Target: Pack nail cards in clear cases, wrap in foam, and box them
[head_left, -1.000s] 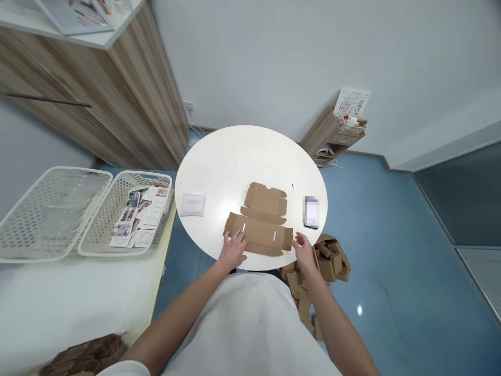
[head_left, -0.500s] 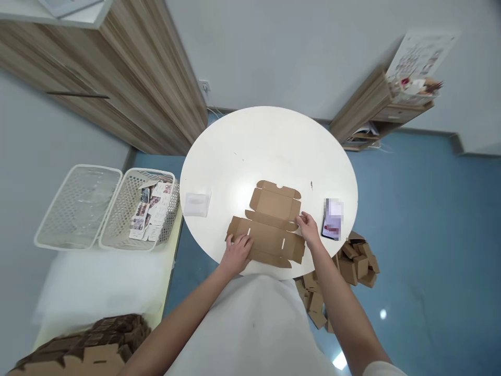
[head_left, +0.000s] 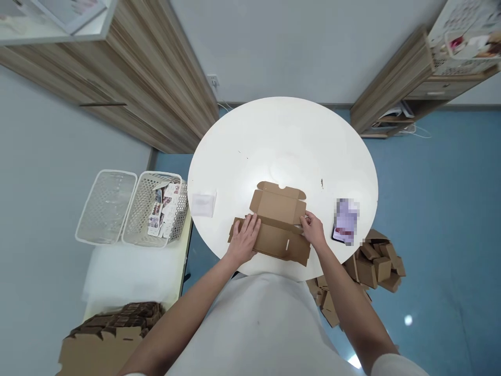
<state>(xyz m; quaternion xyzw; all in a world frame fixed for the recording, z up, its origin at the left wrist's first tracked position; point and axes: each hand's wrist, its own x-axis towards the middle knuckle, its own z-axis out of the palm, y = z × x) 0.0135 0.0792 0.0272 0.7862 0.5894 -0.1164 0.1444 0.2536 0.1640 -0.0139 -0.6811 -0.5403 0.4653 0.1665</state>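
A die-cut brown cardboard sheet point(head_left: 278, 207) lies partly folded near the front edge of the round white table point(head_left: 289, 136). My left hand point(head_left: 243, 241) rests with fingers spread on the left part of its near panel, by the fold. At the right end of the fold, my right hand point(head_left: 312, 228) pinches the cardboard's edge between thumb and fingers. The near panel has a slot showing right of centre, and its left part is covered by my left hand.
A clear plastic packet point(head_left: 203, 204) lies at the table's left, a phone point(head_left: 345, 222) at its right. Left of the table are a basket of printed cards point(head_left: 156, 209), another basket point(head_left: 106, 207) and stacked cardboard point(head_left: 105, 347). Folded boxes point(head_left: 378, 261) lie on the floor at right.
My left hand has moved up and inward across the near panel to the fold. The near panel and its flaps now look bent along the fold. The view has shifted slightly.
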